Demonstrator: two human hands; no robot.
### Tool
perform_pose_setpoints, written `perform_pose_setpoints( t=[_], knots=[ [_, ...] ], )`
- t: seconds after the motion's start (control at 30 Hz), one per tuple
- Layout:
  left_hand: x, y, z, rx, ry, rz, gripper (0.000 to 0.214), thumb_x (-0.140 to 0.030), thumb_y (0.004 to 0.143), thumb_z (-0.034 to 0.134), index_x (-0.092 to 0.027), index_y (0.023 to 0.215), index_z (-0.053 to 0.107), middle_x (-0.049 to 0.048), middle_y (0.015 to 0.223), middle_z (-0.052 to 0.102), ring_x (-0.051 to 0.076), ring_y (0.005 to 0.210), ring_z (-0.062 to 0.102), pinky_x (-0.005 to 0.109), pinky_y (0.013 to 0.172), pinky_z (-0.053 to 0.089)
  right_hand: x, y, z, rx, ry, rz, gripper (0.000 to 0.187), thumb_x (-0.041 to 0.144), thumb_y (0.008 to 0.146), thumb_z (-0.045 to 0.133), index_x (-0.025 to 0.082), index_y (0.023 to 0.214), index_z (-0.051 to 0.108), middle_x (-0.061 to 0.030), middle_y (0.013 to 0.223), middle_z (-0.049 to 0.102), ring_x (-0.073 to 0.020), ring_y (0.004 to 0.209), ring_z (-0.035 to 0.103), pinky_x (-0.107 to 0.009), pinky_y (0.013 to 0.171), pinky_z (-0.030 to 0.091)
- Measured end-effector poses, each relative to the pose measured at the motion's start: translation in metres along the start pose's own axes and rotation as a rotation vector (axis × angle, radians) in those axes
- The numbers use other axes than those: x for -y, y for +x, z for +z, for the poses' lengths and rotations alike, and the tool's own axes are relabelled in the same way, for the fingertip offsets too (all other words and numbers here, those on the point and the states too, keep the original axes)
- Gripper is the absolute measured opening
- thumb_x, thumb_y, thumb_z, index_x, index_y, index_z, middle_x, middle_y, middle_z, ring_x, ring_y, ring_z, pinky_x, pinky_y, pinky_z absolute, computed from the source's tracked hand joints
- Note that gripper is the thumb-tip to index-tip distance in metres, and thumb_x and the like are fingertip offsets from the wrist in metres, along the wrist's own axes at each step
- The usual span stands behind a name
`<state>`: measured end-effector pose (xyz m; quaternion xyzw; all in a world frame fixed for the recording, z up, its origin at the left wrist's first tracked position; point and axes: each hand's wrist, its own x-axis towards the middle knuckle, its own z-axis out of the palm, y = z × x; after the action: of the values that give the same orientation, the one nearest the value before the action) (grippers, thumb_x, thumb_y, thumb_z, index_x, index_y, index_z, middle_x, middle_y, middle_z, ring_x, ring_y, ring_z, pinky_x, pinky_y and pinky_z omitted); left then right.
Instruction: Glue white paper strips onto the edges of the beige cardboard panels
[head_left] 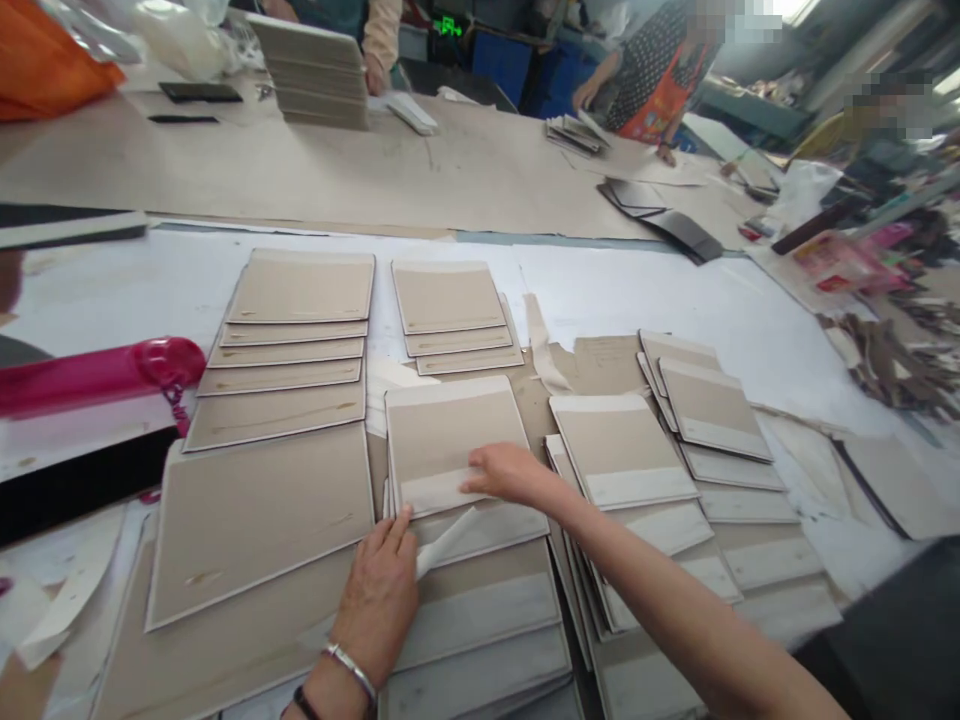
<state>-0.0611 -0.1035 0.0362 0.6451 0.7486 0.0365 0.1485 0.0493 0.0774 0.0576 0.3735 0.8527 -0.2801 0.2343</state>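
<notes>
My left hand (381,585) lies at the lower left corner of a beige flat panel (457,430), its fingers stretched out over the edge. A loose white strip (448,541) curls up beside that hand; whether the hand touches it is unclear. On the same panel, my right hand (499,472) has its fingers bent and drawn together at the pale band (435,491) along the near edge. Whatever is between those fingertips is hidden. More banded panels (480,590) overlap below, towards me.
Overlapping panels (262,520) spread left, with others (622,450) right. A pink object (97,375) and a black strip (82,485) lie far left. Across the table stands a tall panel stack (315,75) near a person's hand (376,75). Another person (652,75) leans over the table.
</notes>
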Motion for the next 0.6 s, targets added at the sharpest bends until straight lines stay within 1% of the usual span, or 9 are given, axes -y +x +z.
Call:
perform_pose_setpoints(
  t=[0.1, 0.17, 0.23, 0.3, 0.37, 0.5, 0.6],
  knots=[
    [0.001, -0.002, 0.002, -0.007, 0.014, 0.01, 0.035, 0.007, 0.065, 0.035, -0.015, 0.078, 0.059, 0.0105, 0.119, 0.056, 0.023, 0.105, 0.052, 0.037, 0.085, 0.044, -0.037, -0.016, -0.004, -0.06, 0.029, 0.084, 0.022, 0.038, 0.074, 0.053, 0.019, 0.074, 0.064, -0.0056, 0.078, 0.066, -0.0184, 0.072, 0.058, -0.024, 0.055, 0.031],
    [0.002, -0.002, 0.005, -0.01, 0.022, 0.021, 0.034, 0.006, 0.066, 0.036, -0.015, 0.079, 0.058, 0.011, 0.119, 0.055, 0.024, 0.105, 0.051, 0.037, 0.086, 0.043, -0.056, -0.021, 0.003, -0.122, 0.041, 0.148, 0.022, 0.036, 0.076, 0.05, 0.018, 0.075, 0.063, -0.0063, 0.078, 0.066, -0.0183, 0.073, 0.057, -0.024, 0.055, 0.03],
    [0.003, -0.003, 0.007, -0.008, 0.026, 0.029, 0.031, 0.005, 0.067, 0.036, -0.015, 0.078, 0.058, 0.012, 0.119, 0.055, 0.024, 0.105, 0.051, 0.037, 0.087, 0.042, -0.067, -0.024, 0.014, -0.162, 0.056, 0.204, 0.024, 0.037, 0.077, 0.048, 0.018, 0.077, 0.062, -0.0066, 0.08, 0.065, -0.0185, 0.074, 0.057, -0.024, 0.055, 0.03],
    [0.004, -0.003, 0.008, -0.005, 0.03, 0.042, 0.03, 0.004, 0.067, 0.037, -0.015, 0.077, 0.058, 0.0128, 0.119, 0.055, 0.024, 0.106, 0.051, 0.037, 0.088, 0.042, -0.07, -0.024, 0.023, -0.186, 0.07, 0.24, 0.025, 0.038, 0.078, 0.046, 0.018, 0.08, 0.061, -0.0066, 0.082, 0.065, -0.0186, 0.076, 0.057, -0.024, 0.057, 0.031],
    [0.005, -0.002, 0.008, -0.001, 0.035, 0.068, 0.03, 0.004, 0.066, 0.036, -0.015, 0.076, 0.057, 0.0133, 0.12, 0.054, 0.023, 0.107, 0.05, 0.037, 0.09, 0.041, -0.068, -0.024, 0.028, -0.212, 0.066, 0.25, 0.027, 0.039, 0.079, 0.044, 0.019, 0.082, 0.061, -0.0072, 0.086, 0.065, -0.0192, 0.079, 0.057, -0.025, 0.059, 0.033],
    [0.007, -0.002, 0.009, 0.011, 0.059, 0.11, 0.029, 0.004, 0.064, 0.038, -0.014, 0.076, 0.056, 0.0145, 0.119, 0.054, 0.024, 0.106, 0.051, 0.037, 0.091, 0.041, -0.063, -0.026, 0.028, -0.249, 0.031, 0.23, 0.029, 0.04, 0.082, 0.041, 0.018, 0.088, 0.06, -0.0095, 0.092, 0.064, -0.0207, 0.085, 0.057, -0.026, 0.065, 0.037],
    [0.008, -0.002, 0.011, -0.006, 0.08, 0.121, 0.029, 0.005, 0.063, 0.038, -0.014, 0.076, 0.056, 0.014, 0.119, 0.054, 0.023, 0.106, 0.051, 0.036, 0.094, 0.04, -0.062, -0.027, 0.028, -0.265, 0.0, 0.208, 0.03, 0.04, 0.084, 0.04, 0.017, 0.092, 0.058, -0.0107, 0.096, 0.062, -0.0214, 0.088, 0.057, -0.028, 0.07, 0.039]
  ],
)
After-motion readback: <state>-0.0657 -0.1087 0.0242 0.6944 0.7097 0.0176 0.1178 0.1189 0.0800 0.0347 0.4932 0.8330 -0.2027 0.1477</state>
